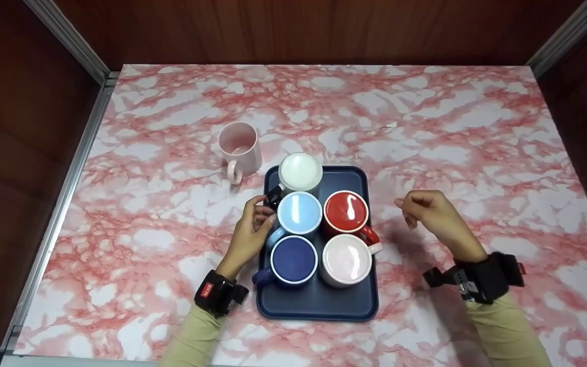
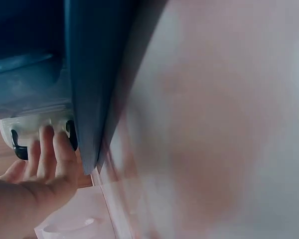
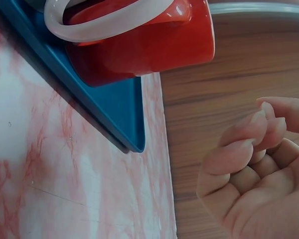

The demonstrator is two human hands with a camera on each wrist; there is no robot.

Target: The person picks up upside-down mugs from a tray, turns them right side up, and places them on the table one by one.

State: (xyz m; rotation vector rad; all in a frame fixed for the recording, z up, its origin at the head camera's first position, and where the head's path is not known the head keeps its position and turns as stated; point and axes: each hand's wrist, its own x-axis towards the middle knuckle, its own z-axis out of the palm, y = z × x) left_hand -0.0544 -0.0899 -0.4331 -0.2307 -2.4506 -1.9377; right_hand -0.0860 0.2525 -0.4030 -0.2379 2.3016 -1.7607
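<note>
My left hand (image 1: 252,229) is at the left edge of the dark blue tray (image 1: 319,308). Its fingers overlap the black handle (image 2: 20,152) of the white mug (image 1: 301,171) in the left wrist view, hiding the handle's middle. The thumb lies apart from that handle, near the light blue mug (image 1: 299,213). To the right of the tray, my right hand (image 1: 433,211) hovers with loosely curled fingers and holds nothing. The red mug (image 1: 346,210), dark blue mug (image 1: 294,260) and pale pink-white mug (image 1: 347,260) also stand on the tray.
A pink mug (image 1: 242,150) stands on the marbled red-and-white table (image 1: 451,127), just beyond the tray's far left corner. Brown wooden panels (image 1: 314,30) rise behind the table and at both sides. Several mug handles stick out over the tray's rim.
</note>
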